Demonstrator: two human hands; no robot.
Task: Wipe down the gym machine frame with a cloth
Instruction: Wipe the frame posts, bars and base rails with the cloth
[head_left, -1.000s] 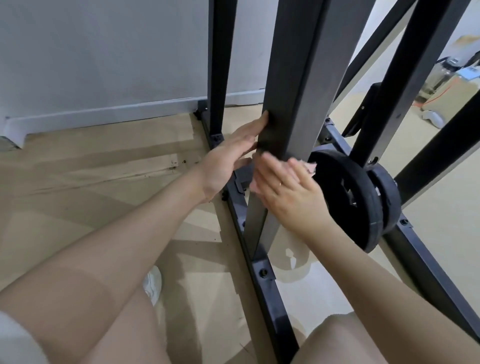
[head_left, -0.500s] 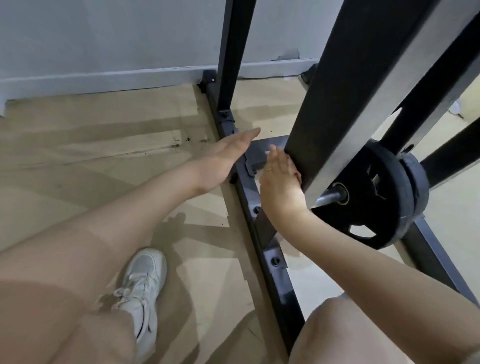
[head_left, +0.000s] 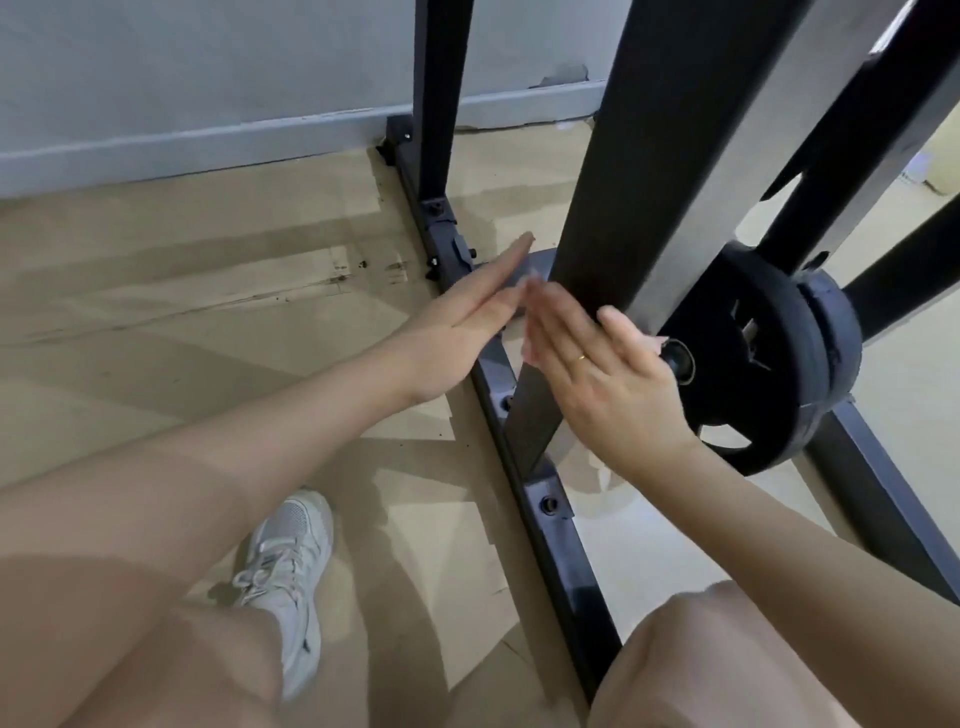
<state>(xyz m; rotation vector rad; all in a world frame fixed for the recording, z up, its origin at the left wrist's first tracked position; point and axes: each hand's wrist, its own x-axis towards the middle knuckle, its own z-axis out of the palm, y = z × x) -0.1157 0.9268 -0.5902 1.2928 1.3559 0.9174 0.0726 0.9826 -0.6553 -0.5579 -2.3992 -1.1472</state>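
Black steel makes up the gym machine frame (head_left: 623, 171), its thick upright post rising from a floor rail (head_left: 558, 525) on the tan floor (head_left: 208, 322). Right hand (head_left: 602, 374) lies flat against the post low down, fingers straight, with a sliver of pale cloth (head_left: 655, 343) showing under its far edge. Left hand (head_left: 462, 327) reaches beside it, fingers straight and together, holding nothing. Weight plates (head_left: 769, 364) sit just right of the post; a white sneaker (head_left: 291, 566) stands below
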